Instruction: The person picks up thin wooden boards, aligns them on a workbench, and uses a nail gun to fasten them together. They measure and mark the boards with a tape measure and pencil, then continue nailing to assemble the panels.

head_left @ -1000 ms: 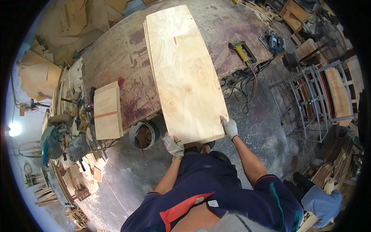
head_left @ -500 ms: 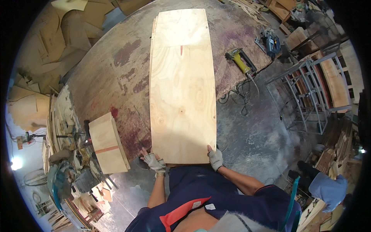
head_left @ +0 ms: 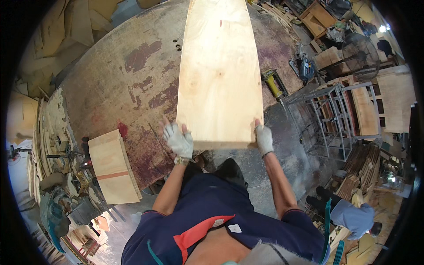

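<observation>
A long pale plywood board [head_left: 221,88] stretches away from me over the worn worktable [head_left: 110,84], its far end cut off by the top of the view. My right hand [head_left: 264,140], in a white fingerless glove, grips the board's near right corner with the thumb on top. At the near left corner, my left hand [head_left: 179,140] wears the same kind of glove. Its fingers are spread and its thumb side lies against the board's edge. What is beneath the board is hidden.
A small stack of plywood panels [head_left: 114,170] lies at the left. Right of the board are a yellow-black nail gun [head_left: 273,85] and a blue jigsaw [head_left: 304,66]. A metal frame rack [head_left: 333,119] stands farther right, with another person [head_left: 351,216] below it.
The board has shifted away from me, and both hands have gone forward with its near end. My left hand's fingers look more spread. The whole view has tilted slightly.
</observation>
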A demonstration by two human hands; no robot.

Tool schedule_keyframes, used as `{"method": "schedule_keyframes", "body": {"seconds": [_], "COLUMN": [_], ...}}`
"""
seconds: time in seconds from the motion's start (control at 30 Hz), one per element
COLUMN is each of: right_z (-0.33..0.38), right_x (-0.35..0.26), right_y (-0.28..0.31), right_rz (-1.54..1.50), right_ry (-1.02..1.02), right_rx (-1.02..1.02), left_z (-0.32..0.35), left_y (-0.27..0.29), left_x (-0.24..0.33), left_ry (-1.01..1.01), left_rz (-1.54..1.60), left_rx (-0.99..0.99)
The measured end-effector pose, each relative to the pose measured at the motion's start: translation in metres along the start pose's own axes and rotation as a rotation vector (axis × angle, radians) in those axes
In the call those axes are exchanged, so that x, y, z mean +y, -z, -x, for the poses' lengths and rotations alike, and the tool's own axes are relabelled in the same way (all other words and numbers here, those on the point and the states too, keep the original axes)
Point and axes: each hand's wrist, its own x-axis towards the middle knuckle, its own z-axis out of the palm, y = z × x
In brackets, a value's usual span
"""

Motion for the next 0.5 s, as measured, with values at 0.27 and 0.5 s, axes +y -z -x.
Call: {"method": "schedule_keyframes", "body": {"seconds": [0.27,0.5], "right_z": [-0.089,-0.105], "right_x": [-0.043,-0.032], "right_y": [0.029,0.021], "right_rz": [0.395,0.389], "right_ry": [0.405,0.761], "right_rx": [0.030,-0.212], "left_z": [-0.093,-0.074], "left_y": [-0.046,-0.059], "left_x": [0.001,-0.022], "left_ry": [-0.077,-0.121], "left_rz": [-0.092,0.029], "left_rx": [-0.240,-0.585]}}
